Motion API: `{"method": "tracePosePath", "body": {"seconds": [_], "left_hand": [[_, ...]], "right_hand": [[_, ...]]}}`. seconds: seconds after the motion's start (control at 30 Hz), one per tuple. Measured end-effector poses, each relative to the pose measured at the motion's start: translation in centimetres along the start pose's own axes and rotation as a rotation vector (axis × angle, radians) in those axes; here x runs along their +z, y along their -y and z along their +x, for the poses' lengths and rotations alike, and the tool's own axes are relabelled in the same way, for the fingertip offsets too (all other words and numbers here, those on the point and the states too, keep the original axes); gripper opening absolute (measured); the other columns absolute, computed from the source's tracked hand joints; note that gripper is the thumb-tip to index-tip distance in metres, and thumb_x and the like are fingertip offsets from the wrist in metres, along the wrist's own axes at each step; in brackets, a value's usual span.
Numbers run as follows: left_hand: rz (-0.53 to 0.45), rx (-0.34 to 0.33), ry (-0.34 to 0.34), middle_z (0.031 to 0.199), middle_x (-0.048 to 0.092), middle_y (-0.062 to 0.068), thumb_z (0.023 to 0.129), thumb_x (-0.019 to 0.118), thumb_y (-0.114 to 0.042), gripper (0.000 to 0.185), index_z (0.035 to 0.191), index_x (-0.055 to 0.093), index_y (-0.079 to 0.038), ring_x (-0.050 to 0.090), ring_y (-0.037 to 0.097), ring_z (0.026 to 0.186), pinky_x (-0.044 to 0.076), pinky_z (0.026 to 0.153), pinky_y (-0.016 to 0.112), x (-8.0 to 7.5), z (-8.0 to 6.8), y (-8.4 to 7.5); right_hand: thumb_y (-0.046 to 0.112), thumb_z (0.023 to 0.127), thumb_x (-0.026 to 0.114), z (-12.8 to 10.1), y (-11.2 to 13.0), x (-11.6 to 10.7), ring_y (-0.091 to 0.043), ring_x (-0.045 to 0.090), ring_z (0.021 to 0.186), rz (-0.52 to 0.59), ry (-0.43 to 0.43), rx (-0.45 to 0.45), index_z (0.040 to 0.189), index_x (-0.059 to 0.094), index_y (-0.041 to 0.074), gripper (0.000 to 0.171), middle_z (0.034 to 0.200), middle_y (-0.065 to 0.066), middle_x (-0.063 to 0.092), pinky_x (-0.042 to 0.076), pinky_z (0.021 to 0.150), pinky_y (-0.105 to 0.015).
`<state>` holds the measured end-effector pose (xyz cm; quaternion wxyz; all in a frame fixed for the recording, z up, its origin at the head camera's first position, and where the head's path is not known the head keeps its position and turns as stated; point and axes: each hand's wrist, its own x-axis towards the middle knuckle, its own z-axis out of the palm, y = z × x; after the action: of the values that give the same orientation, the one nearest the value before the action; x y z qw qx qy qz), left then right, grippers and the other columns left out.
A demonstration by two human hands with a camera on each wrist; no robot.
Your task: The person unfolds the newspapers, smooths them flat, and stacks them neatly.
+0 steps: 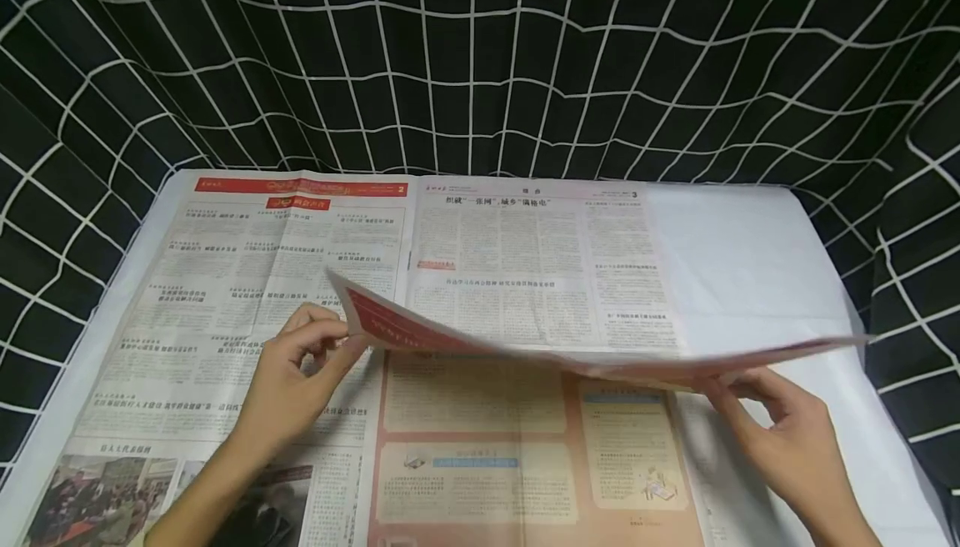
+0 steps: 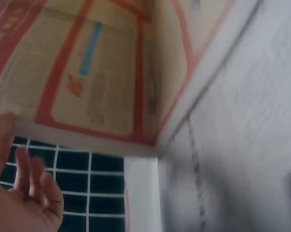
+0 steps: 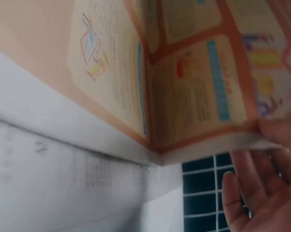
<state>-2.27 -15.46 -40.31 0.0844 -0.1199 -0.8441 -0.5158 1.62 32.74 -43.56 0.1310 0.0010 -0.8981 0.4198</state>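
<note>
An open newspaper point(image 1: 315, 263) lies flat across a white-covered table point(image 1: 750, 247). On top of it a second sheet, peach with red borders point(image 1: 480, 439), is bent over, its far half lifted point(image 1: 600, 355) and hanging level above the near half. My left hand point(image 1: 300, 363) pinches the lifted sheet's left corner. My right hand point(image 1: 780, 422) pinches its right edge from below. The left wrist view shows the lifted sheet's peach underside point(image 2: 102, 72) above my fingers point(image 2: 34, 183). In the right wrist view the fold point(image 3: 150, 96) is seen close, with my fingers point(image 3: 275, 140) on the page edge.
A black cloth with a white grid point(image 1: 480, 55) hangs behind and down both sides of the table. The white table cover shows bare at the far right point(image 1: 735, 230). A photo page of the lower newspaper point(image 1: 97, 489) lies at the near left.
</note>
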Motion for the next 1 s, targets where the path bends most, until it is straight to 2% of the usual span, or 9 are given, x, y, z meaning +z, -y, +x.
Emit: {"method": "tracePosePath", "body": {"seconds": [0.07,0.17,0.27,0.37,0.57,0.67,0.77,0.87,1.0], "left_hand": [[0.066,0.024,-0.010,0.107,0.071,-0.001,0.099,0.074,-0.010,0.010,0.107,0.080,-0.011,0.061,0.007,0.099,0.049,0.084,0.024,0.3,1.3,0.5],[0.147,-0.011,0.047,0.113,0.079,0.000,0.102,0.072,-0.018,0.014,0.113,0.079,-0.013,0.069,0.009,0.108,0.054,0.092,0.027,0.9,3.1,1.6],[0.165,-0.077,0.127,0.103,0.081,0.004,0.105,0.068,-0.024,0.017,0.112,0.078,-0.011,0.072,0.014,0.091,0.057,0.083,0.028,1.7,4.5,2.7],[0.173,-0.123,0.160,0.094,0.080,0.007,0.105,0.068,-0.026,0.020,0.107,0.077,-0.008,0.068,0.015,0.077,0.054,0.073,0.024,2.4,5.4,3.5],[0.167,-0.174,0.165,0.096,0.081,0.012,0.104,0.069,-0.021,0.022,0.114,0.075,-0.002,0.072,0.011,0.075,0.052,0.067,0.019,2.9,6.3,4.5],[0.156,-0.189,0.168,0.096,0.080,0.013,0.104,0.069,-0.021,0.025,0.117,0.075,0.000,0.068,0.011,0.069,0.051,0.062,0.020,3.0,6.6,4.7],[0.141,-0.215,0.187,0.095,0.079,0.013,0.105,0.067,-0.023,0.029,0.122,0.074,0.000,0.064,0.012,0.066,0.049,0.058,0.021,3.1,6.8,4.6],[0.139,-0.252,0.229,0.093,0.078,0.012,0.106,0.065,-0.025,0.036,0.129,0.071,0.001,0.062,0.012,0.067,0.048,0.060,0.021,3.0,6.7,4.4],[0.095,-0.301,0.293,0.095,0.079,0.015,0.106,0.063,-0.021,0.040,0.135,0.066,0.006,0.064,0.012,0.065,0.051,0.060,0.022,2.7,6.6,4.2]], "right_hand": [[0.008,0.093,0.080,0.9,0.5,0.4,0.016,0.063,0.083,-0.052,-0.061,0.044,0.104,0.076,0.008,0.011,0.090,0.036,0.066,0.039,0.089,-0.003],[0.013,0.095,0.080,2.3,0.9,0.8,0.009,0.064,0.072,-0.056,-0.112,0.067,0.106,0.075,0.005,0.014,0.084,0.034,0.065,0.043,0.080,-0.004],[0.018,0.098,0.077,3.9,0.8,1.2,0.005,0.063,0.068,-0.042,-0.134,0.084,0.108,0.074,0.002,0.019,0.077,0.030,0.065,0.045,0.071,-0.005],[0.026,0.101,0.073,5.4,0.5,1.8,0.006,0.062,0.069,-0.029,-0.126,0.121,0.111,0.072,0.002,0.025,0.077,0.029,0.065,0.046,0.065,-0.006],[0.032,0.105,0.066,7.7,-0.3,2.7,0.010,0.062,0.078,0.004,-0.055,0.172,0.126,0.068,0.002,0.037,0.089,0.028,0.063,0.048,0.068,-0.007],[0.028,0.107,0.063,8.1,-0.6,2.9,0.008,0.062,0.079,0.005,0.018,0.183,0.133,0.064,-0.001,0.040,0.095,0.015,0.066,0.052,0.065,-0.010],[0.023,0.106,0.062,8.4,-0.7,3.2,0.006,0.061,0.078,-0.004,0.060,0.192,0.137,0.062,-0.004,0.041,0.103,-0.004,0.070,0.053,0.062,-0.013],[0.023,0.105,0.063,8.5,-0.8,3.5,0.008,0.060,0.076,-0.025,0.050,0.212,0.137,0.063,-0.004,0.042,0.111,-0.018,0.072,0.051,0.059,-0.014],[0.027,0.104,0.067,8.7,-1.1,4.0,0.008,0.058,0.074,-0.056,0.004,0.244,0.136,0.065,-0.002,0.043,0.114,-0.021,0.073,0.047,0.057,-0.013]]}}
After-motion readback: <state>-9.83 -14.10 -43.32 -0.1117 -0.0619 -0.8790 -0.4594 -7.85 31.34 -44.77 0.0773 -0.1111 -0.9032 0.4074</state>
